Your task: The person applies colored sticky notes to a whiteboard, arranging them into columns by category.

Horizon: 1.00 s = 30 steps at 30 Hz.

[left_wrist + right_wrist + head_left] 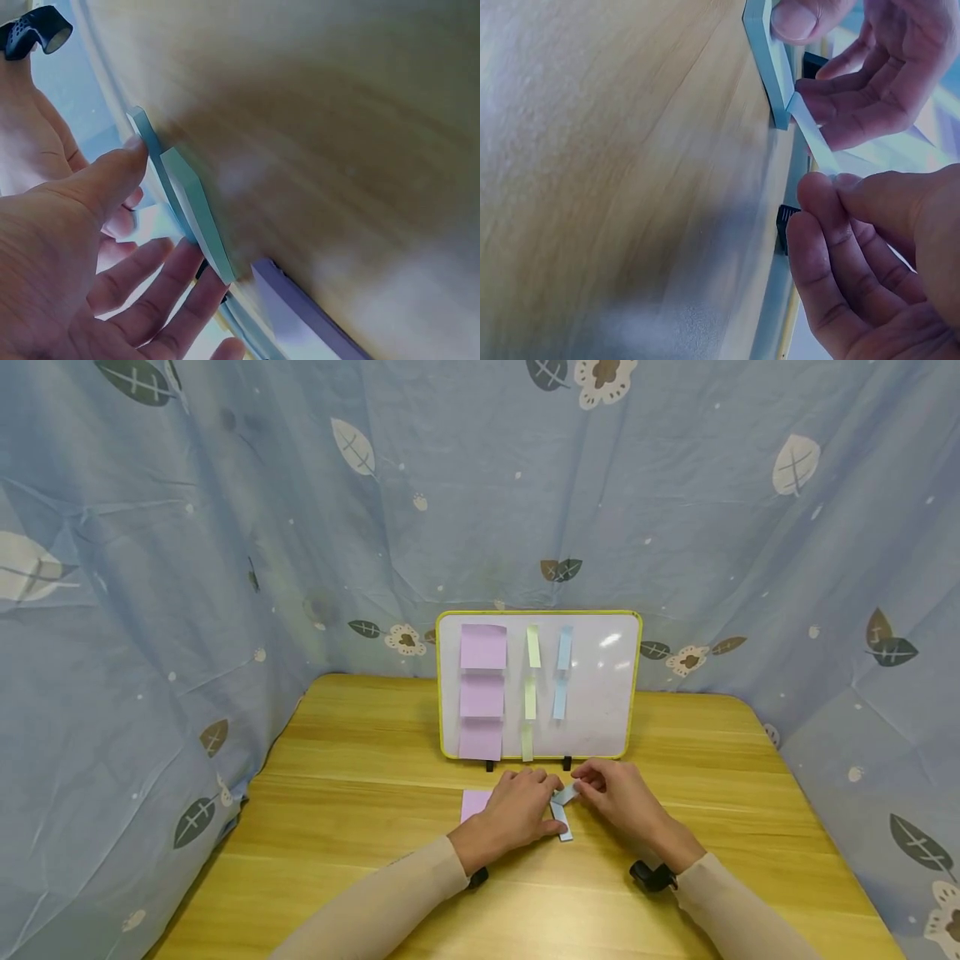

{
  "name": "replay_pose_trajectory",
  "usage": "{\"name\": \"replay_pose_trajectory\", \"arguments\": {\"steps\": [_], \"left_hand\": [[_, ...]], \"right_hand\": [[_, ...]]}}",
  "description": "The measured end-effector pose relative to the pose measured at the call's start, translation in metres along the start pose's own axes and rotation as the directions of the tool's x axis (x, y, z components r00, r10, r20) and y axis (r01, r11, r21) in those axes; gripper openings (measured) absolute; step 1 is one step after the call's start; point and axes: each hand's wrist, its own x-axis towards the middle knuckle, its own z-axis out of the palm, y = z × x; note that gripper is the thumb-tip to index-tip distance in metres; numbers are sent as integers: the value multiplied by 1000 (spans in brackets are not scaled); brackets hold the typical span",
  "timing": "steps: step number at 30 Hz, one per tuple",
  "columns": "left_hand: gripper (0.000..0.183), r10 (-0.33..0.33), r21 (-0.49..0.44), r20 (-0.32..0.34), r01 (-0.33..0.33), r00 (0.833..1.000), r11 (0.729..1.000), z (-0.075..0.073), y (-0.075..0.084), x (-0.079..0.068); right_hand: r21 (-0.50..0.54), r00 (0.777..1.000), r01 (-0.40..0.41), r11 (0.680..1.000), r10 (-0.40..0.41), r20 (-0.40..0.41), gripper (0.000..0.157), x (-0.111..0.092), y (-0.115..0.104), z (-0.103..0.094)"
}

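Observation:
My left hand (517, 810) holds a narrow pad of blue sticky notes (561, 825) down on the table, thumb on its near end and fingertips at its far end. The thumb and index finger of my right hand (621, 799) pinch the free end of a blue sticky note (568, 793). That strip slants up from the far end of the pad, where it still joins. Beside the blue pad, under my left hand, a pale green pad of sticky notes (199, 217) shows in the left wrist view. A purple pad of sticky notes (473, 803) is partly covered by the left hand.
Behind my hands stands a yellow-rimmed whiteboard (600, 710) on black feet (567, 763). It bears a column of purple notes (482, 696), one of green strips (530, 697) and two blue strips (564, 649). Patterned curtains (465, 485) surround the wooden table (360, 760).

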Motion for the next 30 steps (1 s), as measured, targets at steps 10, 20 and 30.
{"name": "replay_pose_trajectory", "arguments": {"steps": [10,20,30], "left_hand": [[68,-18,-48,13,18,1000,999,0,1,0],[65,11,-64,15,-10,1000,998,-2,1,1],[65,2,-88,30,0,1000,996,-2,0,0]], "right_hand": [[-24,999,-32,999,31,-35,12,1,5,-2],[-5,999,-29,1000,29,-34,5,4,6,-4],[-33,998,-34,999,32,-48,5,9,9,-5]]}}
